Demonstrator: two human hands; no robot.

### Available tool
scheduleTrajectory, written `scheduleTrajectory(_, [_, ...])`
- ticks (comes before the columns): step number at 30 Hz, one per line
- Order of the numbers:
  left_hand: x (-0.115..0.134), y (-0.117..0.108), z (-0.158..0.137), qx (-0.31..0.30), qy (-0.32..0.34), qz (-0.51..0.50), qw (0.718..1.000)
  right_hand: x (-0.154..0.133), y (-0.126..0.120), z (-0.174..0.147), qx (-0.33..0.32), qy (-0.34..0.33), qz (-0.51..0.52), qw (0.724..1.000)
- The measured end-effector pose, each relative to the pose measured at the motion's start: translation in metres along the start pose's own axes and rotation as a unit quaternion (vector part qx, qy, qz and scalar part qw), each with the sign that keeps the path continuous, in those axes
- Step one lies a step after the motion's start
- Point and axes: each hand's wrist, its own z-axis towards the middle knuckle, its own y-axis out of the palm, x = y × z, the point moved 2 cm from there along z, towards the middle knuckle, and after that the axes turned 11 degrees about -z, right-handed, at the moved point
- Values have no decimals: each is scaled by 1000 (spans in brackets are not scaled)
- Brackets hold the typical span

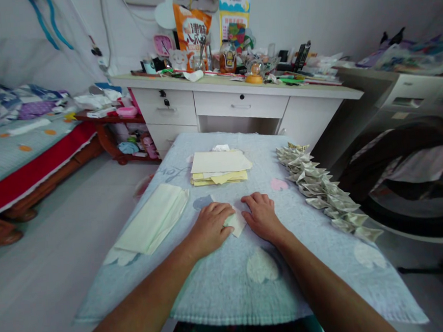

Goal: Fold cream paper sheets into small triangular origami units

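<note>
A small piece of folded pale paper (pixel 239 223) lies on the cloth-covered table (pixel 223 288). My left hand (pixel 211 227) rests flat over its left side and hides part of it, fingers stretched out. Just to the paper's right is my right hand (pixel 263 217), its fingers spread and the thumb side close to the paper's edge; whether it touches the paper I cannot tell. Beyond both hands sits a stack of cream and yellow paper sheets (pixel 221 162). More pale green sheets (pixel 151 217) lie at the left. Along the right side stand rows of folded paper pieces (pixel 318 184) with pointed tips.
Behind the table is a white desk (pixel 239 103) crowded with jars, an orange snack bag (pixel 191 33) and a pink clock (pixel 163 45). A front-loading washing machine (pixel 411 100) stands close on the right. At the left is a bed (pixel 31 135) with a small red-brown stand beside it.
</note>
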Motion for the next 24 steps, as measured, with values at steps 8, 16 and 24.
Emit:
scheduleTrajectory(8, [-9,2,2,90,-121,47,987,-2,-4,-2,16,-9,38,999])
scheduleTrajectory(16, [-7,0,9,91,-139,-69,984,-3,-7,-3,25,-35,154,987])
scheduleTrajectory(24, [4,-5,9,107,-86,-264,955,-4,-19,-1,20,-97,429,898])
